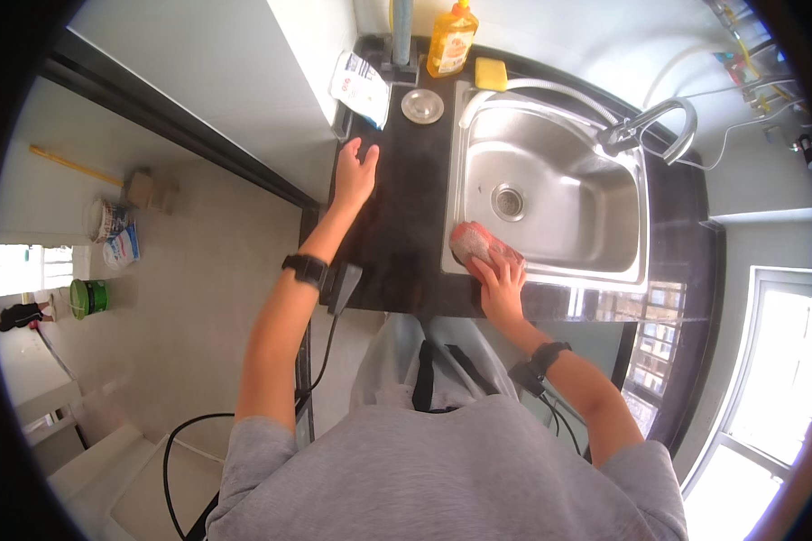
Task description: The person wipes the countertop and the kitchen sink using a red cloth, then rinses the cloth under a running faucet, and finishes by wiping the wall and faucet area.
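Note:
My right hand rests on a reddish cloth at the near left corner of the sink rim, fingers spread over it. The stainless steel sink is set into a dark countertop, its basin showing a round drain strainer. Over the counter's left side my left hand holds nothing, thumb and fingers apart. Just beyond its fingertips lies a white printed packet. A round metal sink cover sits between that packet and the sink.
Behind the sink stand an orange dish soap bottle, a yellow sponge and a chrome faucet with a grey hose. A wall borders the counter at left. Black cables trail from my wrist straps. A green bucket stands on the floor.

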Motion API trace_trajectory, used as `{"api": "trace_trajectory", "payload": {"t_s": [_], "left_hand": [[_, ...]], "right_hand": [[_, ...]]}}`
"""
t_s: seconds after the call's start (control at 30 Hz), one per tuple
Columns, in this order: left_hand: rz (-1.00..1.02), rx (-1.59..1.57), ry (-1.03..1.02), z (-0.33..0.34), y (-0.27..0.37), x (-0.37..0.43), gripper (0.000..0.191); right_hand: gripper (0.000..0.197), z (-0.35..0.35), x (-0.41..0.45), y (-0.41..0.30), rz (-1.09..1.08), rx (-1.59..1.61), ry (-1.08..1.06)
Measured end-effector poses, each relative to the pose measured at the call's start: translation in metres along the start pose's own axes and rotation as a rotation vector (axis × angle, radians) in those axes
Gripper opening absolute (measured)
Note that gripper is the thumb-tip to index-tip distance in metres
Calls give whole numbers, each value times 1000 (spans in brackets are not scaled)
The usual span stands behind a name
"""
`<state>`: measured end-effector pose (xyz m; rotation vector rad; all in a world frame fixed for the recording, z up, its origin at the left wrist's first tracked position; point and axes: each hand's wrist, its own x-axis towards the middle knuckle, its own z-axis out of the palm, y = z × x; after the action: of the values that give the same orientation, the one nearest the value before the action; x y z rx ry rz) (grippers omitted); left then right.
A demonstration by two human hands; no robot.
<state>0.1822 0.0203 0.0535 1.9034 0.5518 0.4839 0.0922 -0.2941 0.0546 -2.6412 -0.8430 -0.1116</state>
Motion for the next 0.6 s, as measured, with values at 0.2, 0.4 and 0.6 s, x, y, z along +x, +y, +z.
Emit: {"api": "trace_trajectory", "payload": {"t_s": [0.2, 0.4, 0.6], "left_hand": [[-181, -264, 132, 31, 0, 69, 50], [-406, -334, 442, 54, 26, 87, 56], [-329, -286, 438, 52, 6, 100, 42]], "right_hand": [[55, 1, 2, -2, 29, -95, -35], [55, -1, 5, 2, 54, -68, -58], [54, -6, 11, 7, 4, -37, -91]]}}
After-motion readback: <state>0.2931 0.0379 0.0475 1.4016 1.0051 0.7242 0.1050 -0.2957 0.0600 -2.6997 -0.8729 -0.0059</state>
